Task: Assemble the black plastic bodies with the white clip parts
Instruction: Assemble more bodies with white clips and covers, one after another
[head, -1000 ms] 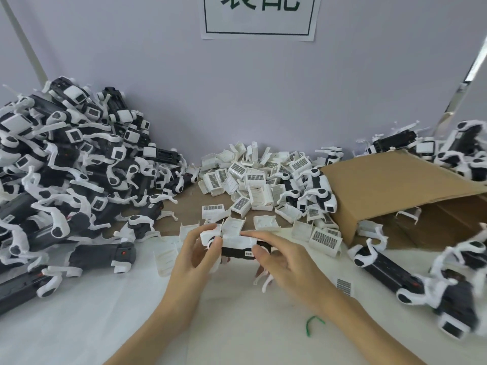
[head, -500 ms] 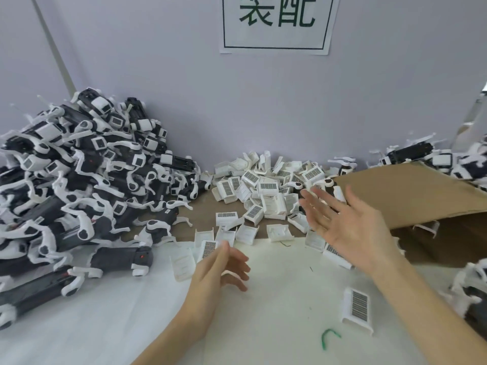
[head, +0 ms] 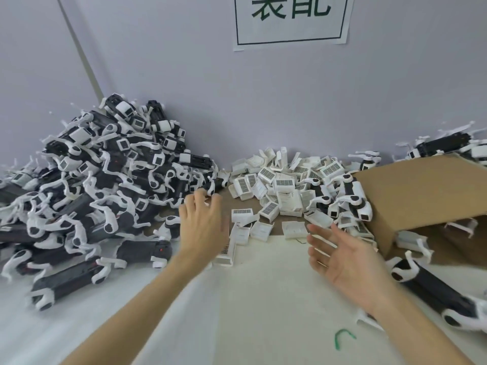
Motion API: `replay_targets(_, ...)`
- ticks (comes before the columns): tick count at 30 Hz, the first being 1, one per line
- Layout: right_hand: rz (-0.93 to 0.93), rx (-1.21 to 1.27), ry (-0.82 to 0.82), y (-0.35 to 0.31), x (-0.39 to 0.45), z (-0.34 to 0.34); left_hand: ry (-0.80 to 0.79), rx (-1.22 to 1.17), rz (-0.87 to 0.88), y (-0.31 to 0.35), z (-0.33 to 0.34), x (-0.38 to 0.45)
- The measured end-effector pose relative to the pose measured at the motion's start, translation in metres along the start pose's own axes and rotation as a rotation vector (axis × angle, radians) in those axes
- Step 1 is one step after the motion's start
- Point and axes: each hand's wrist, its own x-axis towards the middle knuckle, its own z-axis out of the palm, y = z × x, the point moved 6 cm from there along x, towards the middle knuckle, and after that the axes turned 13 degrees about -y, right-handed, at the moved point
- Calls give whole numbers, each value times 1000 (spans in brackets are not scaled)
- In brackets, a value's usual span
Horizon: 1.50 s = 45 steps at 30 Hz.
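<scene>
Left hand (head: 203, 227) has reached the glossy black-and-white heap (head: 105, 180), seemingly empty; right hand (head: 342, 262) spread.

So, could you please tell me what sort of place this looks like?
Probably a manual assembly bench in a factory: a large heap of black plastic bodies with white clips, a pile of loose white clip parts, and a tipped brown cardboard box spilling more.

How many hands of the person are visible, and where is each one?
2. The left hand reaches toward the edge of the big pile of assembled units. The right hand hovers open near the cardboard box. Neither holds anything.
</scene>
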Motion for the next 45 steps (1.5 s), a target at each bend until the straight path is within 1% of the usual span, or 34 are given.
replay_targets(2,2,-5,20,0,-1,1,-204,218,-190,-28,4,28)
replay_targets(3,-2,-3,27,0,-1,2,-314,261,-261,-40,8,36)
replay_targets(4,-5,-1,34,0,-2,2,-411,255,-311,-50,13,40)
replay_targets(5,-5,-1,41,0,-2,2,-476,225,-336,-56,17,43)
replay_targets(6,-2,-3,46,0,-3,3,-496,203,-332,-59,21,43)
replay_targets(7,1,-5,48,1,-3,4,-476,200,-305,-58,22,44)
replay_targets(9,4,-8,51,2,-4,4,-384,201,-205,-48,19,43)
replay_targets(14,8,-33,47,3,-3,6,-81,-11,170,18,-3,17)
replay_targets(17,-10,-116,47,5,-2,7,74,-109,393,66,-16,-19)
replay_targets(19,-58,-191,15,6,-2,11,106,-165,524,92,-17,-41)
replay_targets(21,-62,-344,-60,8,-3,23,78,-210,635,110,-12,-59)
replay_targets(23,-49,-506,-83,12,-5,30,77,-246,690,115,-9,-69)
replay_targets(24,-58,-562,-61,12,-5,29,98,-268,685,113,-8,-71)
replay_targets(26,-90,-598,-15,10,-5,26,137,-335,605,101,-7,-73)
replay_targets(28,-122,-548,25,7,-5,21,129,-451,478,86,-3,-73)
replay_targets(30,-178,-471,56,3,-4,17,98,-624,351,70,3,-77)
replay_targets(32,-242,-406,70,-1,-4,17,106,-727,303,61,5,-84)
replay_targets(34,-266,-346,86,-4,-6,17,100,-705,343,63,4,-92)
replay_targets(36,-275,-314,92,-6,-8,18,39,-634,418,74,6,-97)
replay_targets(39,-292,-330,86,-8,-11,20,-60,-431,470,92,15,-98)
replay_targets(40,-297,-340,92,-9,-12,20,-62,-391,456,92,16,-94)
replay_targets(42,-310,-357,117,-10,-12,20,-13,-394,389,81,12,-83)
replay_targets(45,-318,-393,147,-10,-12,21,80,-575,276,57,3,-71)
